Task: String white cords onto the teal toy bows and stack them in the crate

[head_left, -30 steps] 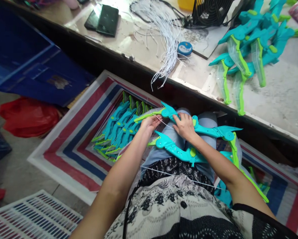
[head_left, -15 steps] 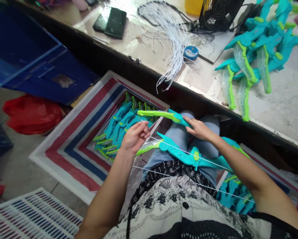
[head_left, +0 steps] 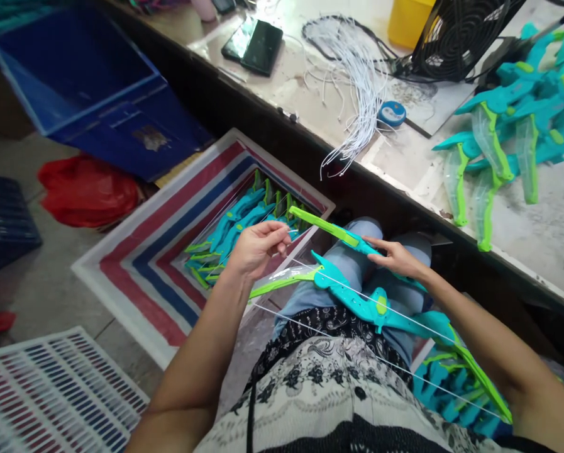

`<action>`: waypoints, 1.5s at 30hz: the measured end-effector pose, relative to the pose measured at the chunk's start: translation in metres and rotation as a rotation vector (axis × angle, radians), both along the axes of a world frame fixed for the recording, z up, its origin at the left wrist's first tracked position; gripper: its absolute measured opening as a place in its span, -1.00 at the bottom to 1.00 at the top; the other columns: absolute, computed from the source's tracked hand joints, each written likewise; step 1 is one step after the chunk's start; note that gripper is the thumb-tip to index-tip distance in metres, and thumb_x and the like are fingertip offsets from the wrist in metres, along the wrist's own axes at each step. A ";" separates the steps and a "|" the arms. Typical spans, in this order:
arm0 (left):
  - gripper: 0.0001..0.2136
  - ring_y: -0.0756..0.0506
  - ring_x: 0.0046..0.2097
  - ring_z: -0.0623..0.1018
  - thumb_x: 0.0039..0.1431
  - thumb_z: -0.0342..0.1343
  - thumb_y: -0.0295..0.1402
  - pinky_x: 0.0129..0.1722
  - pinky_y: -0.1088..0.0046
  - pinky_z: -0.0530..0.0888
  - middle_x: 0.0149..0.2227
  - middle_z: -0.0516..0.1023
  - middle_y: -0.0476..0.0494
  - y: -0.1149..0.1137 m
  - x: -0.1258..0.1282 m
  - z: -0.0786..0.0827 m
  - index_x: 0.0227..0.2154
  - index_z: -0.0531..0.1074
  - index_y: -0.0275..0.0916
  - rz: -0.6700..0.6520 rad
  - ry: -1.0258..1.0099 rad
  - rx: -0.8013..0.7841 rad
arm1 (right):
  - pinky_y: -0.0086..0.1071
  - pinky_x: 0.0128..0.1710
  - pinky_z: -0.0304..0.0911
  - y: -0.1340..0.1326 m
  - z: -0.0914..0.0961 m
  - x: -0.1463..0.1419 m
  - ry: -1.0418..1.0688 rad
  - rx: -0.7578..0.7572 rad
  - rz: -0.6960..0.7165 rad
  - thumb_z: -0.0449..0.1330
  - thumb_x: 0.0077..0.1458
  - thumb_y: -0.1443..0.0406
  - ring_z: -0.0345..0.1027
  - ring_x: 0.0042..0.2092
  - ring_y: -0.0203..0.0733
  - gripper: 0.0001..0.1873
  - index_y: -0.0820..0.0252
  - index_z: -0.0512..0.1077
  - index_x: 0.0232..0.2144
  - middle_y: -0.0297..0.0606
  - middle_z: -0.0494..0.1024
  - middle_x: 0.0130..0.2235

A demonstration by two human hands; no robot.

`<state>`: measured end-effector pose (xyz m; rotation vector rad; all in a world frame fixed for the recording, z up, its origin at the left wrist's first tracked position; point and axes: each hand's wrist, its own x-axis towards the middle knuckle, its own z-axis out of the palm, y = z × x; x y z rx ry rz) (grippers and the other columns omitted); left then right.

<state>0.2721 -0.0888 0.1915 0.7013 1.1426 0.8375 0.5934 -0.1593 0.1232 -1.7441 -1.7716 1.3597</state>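
Across my lap lies a teal and green toy bow with its white string strung. A second toy bow is held above my knees, green limb pointing left. My right hand grips it near the teal middle. My left hand is beside the green tip, fingers pinched on a thin white string there.
A striped woven bag at my left holds several finished bows. More bows lie on the workbench, with a bundle of white strings, a blue tape roll, a phone, a fan. A blue crate stands at the left.
My left hand has pulled away from the bow's middle to its green tip, pinching the string. The upper bow has swung so its green limb points left. The view has shifted left.
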 end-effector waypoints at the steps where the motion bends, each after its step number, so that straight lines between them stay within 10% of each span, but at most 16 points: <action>1: -0.70 0.08 -0.64 0.36 -0.30 0.45 -0.34 -0.62 0.54 0.35 -0.60 0.50 -0.02 0.000 0.002 0.000 -0.48 0.50 -0.31 0.025 -0.016 0.014 | -0.28 -0.16 0.46 -0.001 -0.001 0.000 0.012 -0.008 -0.005 0.18 0.10 0.19 0.51 -0.09 -0.01 -0.39 0.19 0.34 0.21 -0.19 0.53 0.08; 6: -0.68 0.07 -0.57 0.45 -0.30 0.43 -0.40 -0.51 0.52 0.48 -0.54 0.54 -0.02 0.000 0.013 -0.003 -0.41 0.49 -0.29 0.101 -0.077 -0.071 | -0.25 0.04 0.38 0.001 -0.006 0.001 0.085 0.007 0.006 0.19 0.10 0.18 0.41 0.11 0.01 -0.40 0.16 0.35 0.20 -0.20 0.45 0.16; 14: -0.61 0.14 -0.64 0.22 -0.45 0.49 -0.28 -0.73 0.67 0.25 -0.69 0.29 0.09 -0.029 0.024 0.011 -0.69 0.32 -0.20 -0.105 -0.067 -0.126 | -0.41 -0.08 0.31 -0.004 0.007 -0.017 -0.018 0.035 0.070 0.21 0.12 0.29 0.48 -0.07 -0.15 -0.41 0.24 0.32 0.22 -0.21 0.59 -0.01; 21: -0.53 0.08 -0.60 0.34 -0.74 0.55 -0.29 -0.67 0.65 0.42 -0.67 0.40 0.10 -0.051 0.051 0.002 -0.58 0.53 -0.10 -0.113 0.069 -0.223 | -0.41 -0.20 0.24 -0.012 0.001 -0.015 -0.239 0.141 0.118 0.16 0.20 0.29 0.44 -0.16 -0.16 -0.46 0.14 0.29 0.23 -0.20 0.60 -0.12; 33: -0.58 0.09 -0.64 0.42 -0.45 0.55 -0.25 -0.41 0.44 0.58 -0.66 0.47 0.11 -0.068 0.040 -0.003 -0.53 0.45 -0.25 -0.132 -0.176 -0.287 | -0.22 0.03 0.33 -0.025 -0.001 -0.010 -0.225 0.202 0.140 0.06 0.24 0.21 0.42 0.07 -0.02 -0.41 0.13 0.17 0.30 -0.12 0.49 0.12; 45: -0.68 0.15 -0.62 0.23 -0.33 0.44 -0.23 -0.66 0.64 0.09 -0.66 0.37 0.05 -0.032 0.027 -0.012 -0.53 0.51 -0.31 0.332 0.057 0.081 | -0.19 0.14 0.32 -0.010 -0.004 -0.002 -0.070 0.163 0.109 0.09 0.17 0.17 0.43 0.11 -0.01 -0.42 0.13 0.30 0.23 -0.23 0.44 0.17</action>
